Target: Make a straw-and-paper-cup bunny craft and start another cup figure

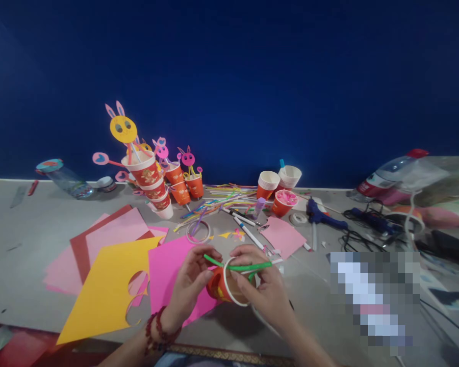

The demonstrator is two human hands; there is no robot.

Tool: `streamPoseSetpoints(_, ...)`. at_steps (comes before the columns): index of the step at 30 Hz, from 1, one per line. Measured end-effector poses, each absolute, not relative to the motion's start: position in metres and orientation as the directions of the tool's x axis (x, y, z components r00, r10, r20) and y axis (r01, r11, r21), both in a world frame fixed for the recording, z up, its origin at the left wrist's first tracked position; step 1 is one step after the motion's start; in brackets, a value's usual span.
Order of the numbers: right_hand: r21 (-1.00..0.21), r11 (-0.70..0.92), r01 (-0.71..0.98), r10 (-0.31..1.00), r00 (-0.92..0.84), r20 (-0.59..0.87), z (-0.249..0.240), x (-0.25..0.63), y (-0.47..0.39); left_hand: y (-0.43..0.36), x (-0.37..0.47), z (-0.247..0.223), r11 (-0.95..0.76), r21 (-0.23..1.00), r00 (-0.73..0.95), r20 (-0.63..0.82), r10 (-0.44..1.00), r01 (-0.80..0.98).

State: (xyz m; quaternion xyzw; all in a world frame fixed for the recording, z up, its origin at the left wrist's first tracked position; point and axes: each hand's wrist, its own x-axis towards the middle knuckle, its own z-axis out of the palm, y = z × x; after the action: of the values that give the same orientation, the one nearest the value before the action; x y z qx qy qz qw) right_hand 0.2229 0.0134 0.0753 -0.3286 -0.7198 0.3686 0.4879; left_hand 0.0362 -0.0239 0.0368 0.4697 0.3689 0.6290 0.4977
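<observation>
A red paper cup (217,286) with a white rim is tipped on its side low in the middle of the head view, its mouth facing right. My left hand (194,280) curls around the cup's base side, thumb against the red wall. Green straws (250,267) cross the cup at its rim, sticking out to both sides. My right hand (265,288) closes at the rim, its thumb over the mouth and its fingers behind the straw. Part of the cup's inside is hidden by that thumb. A pink sheet (164,270) lies under my left hand.
Yellow paper (95,285) with round cut-outs lies left. Behind stand stacked cups with rabbit figures (147,173), loose straws (218,204), a tape roll (198,232) and paper cups (268,183). A blue glue gun (323,215), cables and a tilted bottle (382,178) are right.
</observation>
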Motion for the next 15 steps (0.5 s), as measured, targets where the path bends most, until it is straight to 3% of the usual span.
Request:
streamPoseSetpoints(8, -0.867, 0.493, 0.074, 0.825, -0.356, 0.439, 0.0756, 0.2234, 0.0114, -0.0195, 0.0361, 0.0336, -0.192, 0.911, -0.052, 0.186, 0.981, -0.365)
streamPoseSetpoints(15, -0.797, 0.561, 0.225, 0.801, -0.392, 0.453, 0.0796, 0.2209, 0.0081, -0.0221, 0.037, 0.0388, -0.179, 0.96, -0.078, 0.165, 0.983, -0.216)
